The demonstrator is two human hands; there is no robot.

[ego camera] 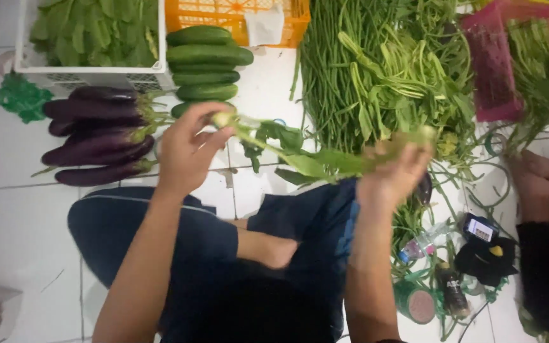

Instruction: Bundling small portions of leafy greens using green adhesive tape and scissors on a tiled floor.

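Left hand point(189, 149): raised, fingers curled and pinched shut around a stem end.
Right hand point(392, 171): raised level with it, fingers closed, blurred.
Forearms: bare, both angled upward, well apart.

Colours across the floor spread, greens dominating

Showing pale green stem and darker green leaves on the leafy stalk point(300, 155); glossy deep purple with green caps on the aubergines point(100, 136); dark green on the stacked cucumbers point(206, 63); mid green on the long beans point(332, 70); dull green on the leaves in the white crate point(90, 79), its wall patterned with small grid holes; orange lattice on the crate point(236, 16) behind; pink mesh on the basket point(494, 63); bright green on the netting point(21, 96) at far left; white with thin grey grout lines on the floor tiles point(7, 216); navy blue on the shorts point(223, 254), one thin pale stripe running along the leg.
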